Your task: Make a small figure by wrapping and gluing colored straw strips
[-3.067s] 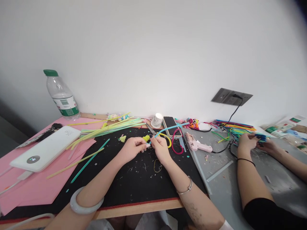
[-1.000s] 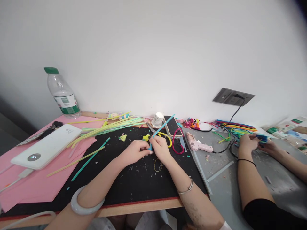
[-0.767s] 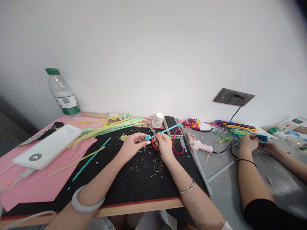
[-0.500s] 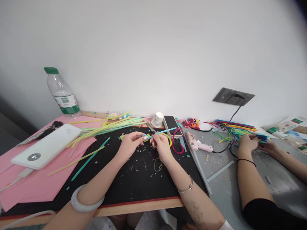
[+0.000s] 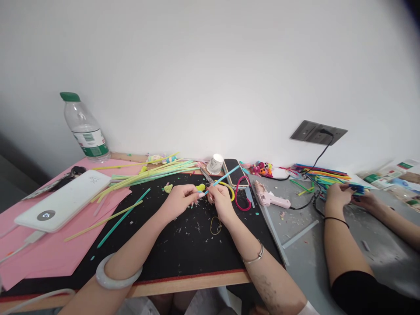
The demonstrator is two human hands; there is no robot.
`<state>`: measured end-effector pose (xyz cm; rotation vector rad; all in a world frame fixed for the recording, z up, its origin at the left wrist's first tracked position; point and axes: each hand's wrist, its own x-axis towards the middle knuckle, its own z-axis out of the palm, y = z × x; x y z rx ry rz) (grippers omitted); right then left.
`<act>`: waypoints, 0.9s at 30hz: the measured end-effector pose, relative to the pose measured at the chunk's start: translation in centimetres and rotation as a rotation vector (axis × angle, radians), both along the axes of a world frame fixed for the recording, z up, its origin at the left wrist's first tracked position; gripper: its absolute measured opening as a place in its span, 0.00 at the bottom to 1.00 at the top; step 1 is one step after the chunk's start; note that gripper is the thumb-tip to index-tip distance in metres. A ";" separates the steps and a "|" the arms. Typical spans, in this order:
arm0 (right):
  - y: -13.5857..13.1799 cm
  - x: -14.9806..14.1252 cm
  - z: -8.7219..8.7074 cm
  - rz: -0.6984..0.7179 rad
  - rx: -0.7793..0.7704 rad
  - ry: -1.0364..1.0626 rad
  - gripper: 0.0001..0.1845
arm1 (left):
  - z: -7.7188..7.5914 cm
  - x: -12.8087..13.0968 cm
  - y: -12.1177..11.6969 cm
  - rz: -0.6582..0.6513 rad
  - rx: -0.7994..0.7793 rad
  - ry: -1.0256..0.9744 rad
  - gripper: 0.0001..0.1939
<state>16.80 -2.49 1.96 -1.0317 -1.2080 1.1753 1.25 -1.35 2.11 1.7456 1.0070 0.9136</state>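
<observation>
A light-blue pipe cleaner [image 5: 226, 175] runs between my two hands, its free end slanting up to the right over the phone. My left hand [image 5: 181, 199] pinches its lower end at the fingertips. Further along, my right hand [image 5: 220, 200] has its fingers closed round the same stem. Just behind the fingertips shows a yellow-green fuzzy piece [image 5: 200, 187]; whether it is held or lying there I cannot tell. Scissors [image 5: 206, 175] lie beyond my right hand. A small pale-yellow piece [image 5: 168, 188] is on the black mat [image 5: 190, 249], left of a thin rubber band [image 5: 215, 225].
Green and yellow pipe cleaners [image 5: 147, 177] lie left beside a white power bank [image 5: 64, 199] and a bottle [image 5: 87, 127]. A paper cup [image 5: 215, 164], phone [image 5: 236, 173] and pink glue gun [image 5: 272, 199] stand right. A co-worker's hands [image 5: 341, 195] work at far right.
The blue pipe cleaner now tilts more steeply, its free end raised. My left hand has shifted slightly along with it. The yellow-green piece shows more clearly behind the fingers.
</observation>
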 end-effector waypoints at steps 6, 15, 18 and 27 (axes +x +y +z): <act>-0.4 0.1 0.4 0.065 0.004 -0.210 0.17 | -0.3 0.1 -0.4 -0.203 -0.091 0.043 0.15; -0.1 1.3 0.9 0.295 0.177 -0.566 0.18 | -0.4 -0.2 -0.4 -0.220 -0.086 0.125 0.15; -0.1 1.6 1.2 0.284 0.224 -0.614 0.18 | -0.6 -0.3 -0.3 -0.204 -0.070 0.147 0.15; 0.0 1.8 0.8 0.422 -0.089 -0.369 0.13 | -0.4 -0.4 -0.2 -0.183 -0.041 0.201 0.15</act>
